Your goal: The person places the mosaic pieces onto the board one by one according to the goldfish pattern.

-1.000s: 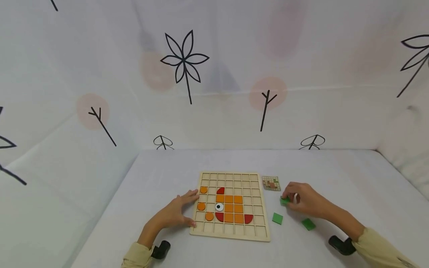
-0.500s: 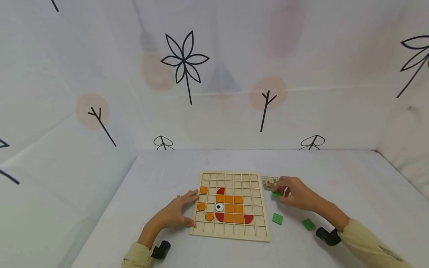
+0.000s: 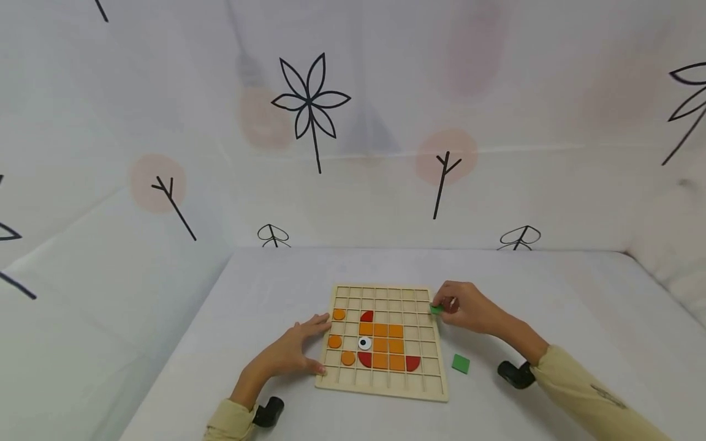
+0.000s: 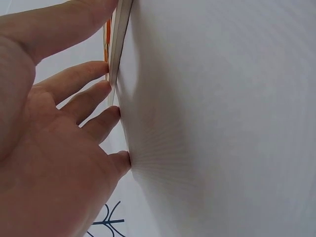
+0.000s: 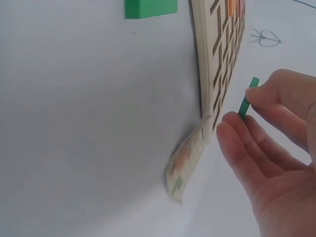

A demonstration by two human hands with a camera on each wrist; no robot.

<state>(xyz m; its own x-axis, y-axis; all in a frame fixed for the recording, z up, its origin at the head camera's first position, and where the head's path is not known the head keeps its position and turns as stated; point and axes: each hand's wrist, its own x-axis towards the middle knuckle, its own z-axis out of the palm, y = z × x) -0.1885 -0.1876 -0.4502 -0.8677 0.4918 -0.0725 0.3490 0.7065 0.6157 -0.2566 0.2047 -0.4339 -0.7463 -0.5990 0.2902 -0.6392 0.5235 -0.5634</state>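
Observation:
My right hand [image 3: 469,307] pinches a green square tile [image 5: 248,98] between thumb and fingers, at the right edge of the wooden grid board [image 3: 380,392] in the head view. The left hand [image 3: 288,352] rests with spread, fairly straight fingers along the board's left edge; the left wrist view shows its fingertips [image 4: 114,112] right at that edge. On the board lie several orange squares [image 3: 396,346], red rounded pieces [image 3: 412,364], a white disc with a black dot [image 3: 364,343] and several orange discs [image 3: 339,314].
Another green tile [image 3: 461,364] lies on the white tabletop right of the board. A small curled pattern card [image 5: 185,163] sits beside the board's edge, below the right hand; the hand hides it in the head view. A printed cloth [image 3: 364,202] stands behind.
The right hand has carried the green tile left and away from me, from the table to the board's right edge. My left hand stays at the board.

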